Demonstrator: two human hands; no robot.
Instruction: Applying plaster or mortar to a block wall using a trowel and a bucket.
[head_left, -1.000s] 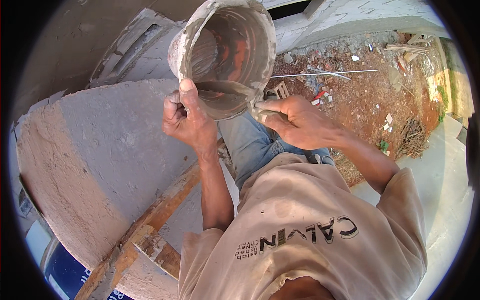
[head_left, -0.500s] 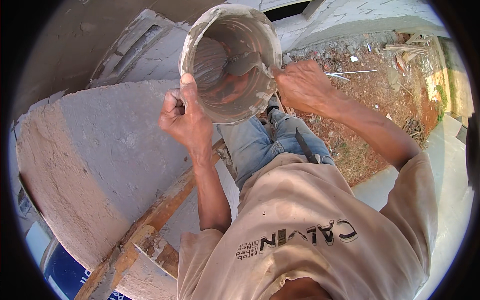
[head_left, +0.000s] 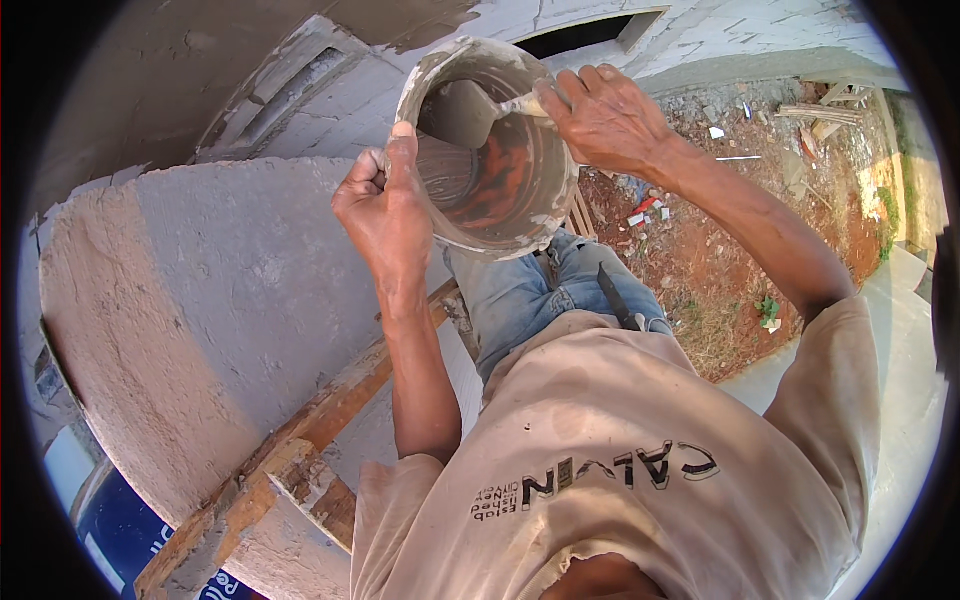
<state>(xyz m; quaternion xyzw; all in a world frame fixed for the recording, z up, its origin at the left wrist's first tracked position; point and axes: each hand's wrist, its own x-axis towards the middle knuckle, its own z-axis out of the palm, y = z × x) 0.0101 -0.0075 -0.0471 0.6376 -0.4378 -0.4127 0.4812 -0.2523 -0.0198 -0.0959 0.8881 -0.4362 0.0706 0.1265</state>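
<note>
A mortar-crusted bucket (head_left: 545, 200) is tilted so that its inside faces me. Its left rim is gripped by my left hand (head_left: 392, 200), thumb on the near side and fingers curled. My right hand (head_left: 608, 118) is closed around the handle of a trowel (head_left: 462, 115), whose grey-coated blade reaches into the bucket. Wet grey mortar (head_left: 445, 170) lies inside, and reddish patches of the bucket's wall show through. The bottom end of the bucket is hidden.
A plastered slab (head_left: 250, 290) stands at the left, with a wooden beam (head_left: 310, 420) alongside it. Beyond the bucket rises a block wall (head_left: 690, 40), part-coated in brown plaster. Rubble-strewn ground (head_left: 730, 240) lies below on the right. A dark blade (head_left: 615, 292) sticks out at my waist.
The bucket has shifted slightly right and down in the view. My right hand has risen, and the trowel blade has moved up toward the bucket's upper left wall.
</note>
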